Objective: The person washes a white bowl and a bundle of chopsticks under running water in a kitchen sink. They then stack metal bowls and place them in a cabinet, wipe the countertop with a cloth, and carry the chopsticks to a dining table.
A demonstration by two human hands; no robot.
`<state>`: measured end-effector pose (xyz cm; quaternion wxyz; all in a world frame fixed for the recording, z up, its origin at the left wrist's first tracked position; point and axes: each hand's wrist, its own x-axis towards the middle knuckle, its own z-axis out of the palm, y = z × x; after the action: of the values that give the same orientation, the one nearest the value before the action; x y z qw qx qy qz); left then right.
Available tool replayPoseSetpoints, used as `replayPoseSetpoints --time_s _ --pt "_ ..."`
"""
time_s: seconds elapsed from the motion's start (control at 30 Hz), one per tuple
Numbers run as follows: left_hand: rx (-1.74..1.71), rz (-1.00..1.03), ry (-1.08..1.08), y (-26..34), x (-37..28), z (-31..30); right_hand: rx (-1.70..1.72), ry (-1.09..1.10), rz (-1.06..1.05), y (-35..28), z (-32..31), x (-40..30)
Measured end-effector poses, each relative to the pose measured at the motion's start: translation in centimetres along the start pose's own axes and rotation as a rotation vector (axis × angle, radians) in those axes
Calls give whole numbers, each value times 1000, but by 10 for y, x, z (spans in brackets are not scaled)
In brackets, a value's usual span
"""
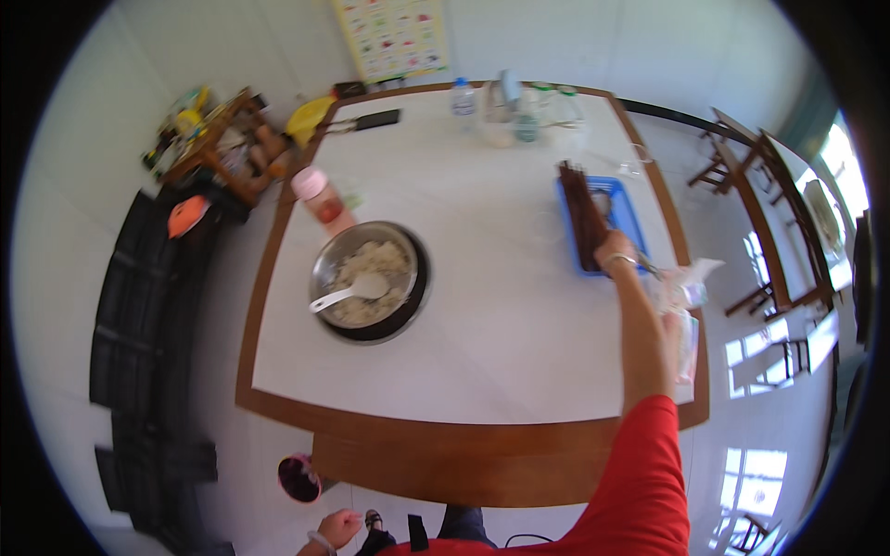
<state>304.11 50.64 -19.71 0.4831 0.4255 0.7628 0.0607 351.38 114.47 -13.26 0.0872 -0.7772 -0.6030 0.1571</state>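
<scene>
My right hand [615, 246] reaches into a blue plastic basket [641, 240] at the table's right side. Its fingers are at a bundle of dark brown chopsticks [578, 205] lying lengthwise in the basket; whether they grip any is unclear. Metal utensils [602, 201] lie beside the bundle, partly covered by the hand. My left hand [341, 526] hangs low in front of my body, off the table, its fingers curled and nothing visible in it. Left of centre stands a steel bowl [323, 267] of cooked rice [379, 260], with a white rice paddle [367, 285] resting on the rice.
A pink-lidded bottle [321, 198] stands behind the bowl. Soft plastic packs [685, 333] lie along the right edge. At the back are a water bottle [462, 97], a clear container [535, 132] with jars, and a dark flat object [377, 119]. A wooden bench [459, 462] fronts the table.
</scene>
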Motion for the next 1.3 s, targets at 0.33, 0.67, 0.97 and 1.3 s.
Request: replayPoseSetpoints --time_s 0.33,0.67,0.97,1.3 --pt "59 -38 54 50 12 -22 261 280 8 2 22 49" --pt "88 87 83 8 -2 -8 154 166 -14 -1 43 45" --pt "169 232 190 -35 -1 -15 98 413 -76 -23 34 -11" --pt "81 130 8 -80 -31 -43 745 -79 -396 -120 -12 -372"
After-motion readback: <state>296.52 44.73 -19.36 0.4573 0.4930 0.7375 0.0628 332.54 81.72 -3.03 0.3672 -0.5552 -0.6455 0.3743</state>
